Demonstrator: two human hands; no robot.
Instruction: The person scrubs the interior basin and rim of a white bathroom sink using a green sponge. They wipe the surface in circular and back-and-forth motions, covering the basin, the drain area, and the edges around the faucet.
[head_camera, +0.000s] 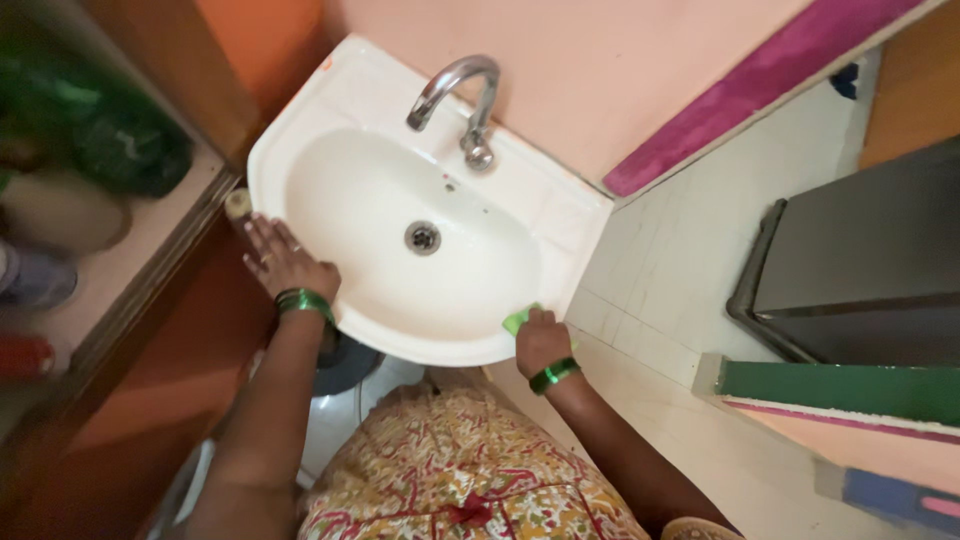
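A white wall-mounted washbasin (320, 110) with a chrome tap (462, 100) and a round drain (422, 237) fills the middle of the view. My left hand (283, 262) lies flat on the basin's left rim, fingers spread, with green bangles on the wrist. At the front right rim, my right hand (541, 340) presses a small green cloth (517, 319) against the edge; most of the cloth is hidden under the fingers. This wrist also wears green bangles.
A wooden shelf (130, 260) with blurred items, a green bag among them, stands to the left. A dark bin-like box (860, 270) and a green ledge (840, 392) sit on the right. White floor tiles (680, 260) lie between. A pipe and dark trap hang under the basin.
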